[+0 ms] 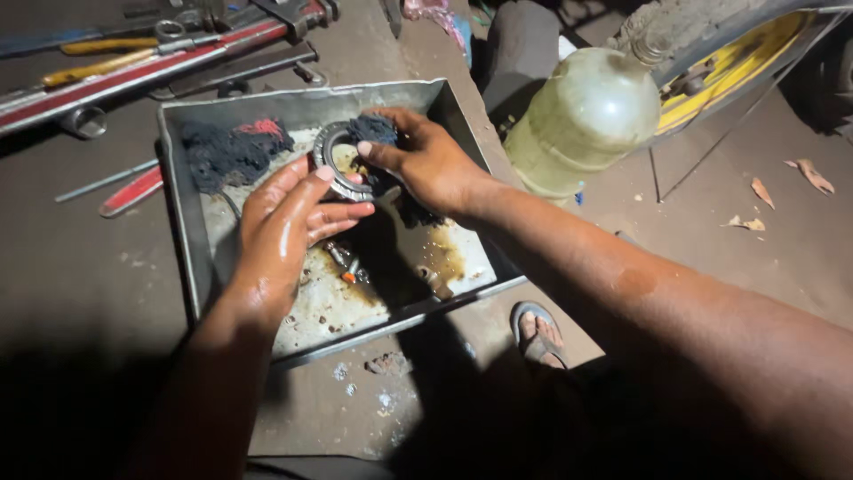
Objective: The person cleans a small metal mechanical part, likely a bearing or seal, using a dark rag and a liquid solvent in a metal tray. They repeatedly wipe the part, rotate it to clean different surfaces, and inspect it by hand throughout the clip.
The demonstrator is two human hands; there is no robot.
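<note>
Both hands on bearing ring (pixel 336 164) over metal tray (pixel 182 222): L hand (pixel 284 227) oily, R hand (pixel 426 160) w/ dark rag (pixel 373 131). Bottle (pixel 582 120) nearby.

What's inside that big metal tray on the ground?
The grey metal tray holds dark greasy rags, brown oily liquid, and small metal parts. Both hands hold a round steel bearing above it, hiding what lies underneath.
</note>
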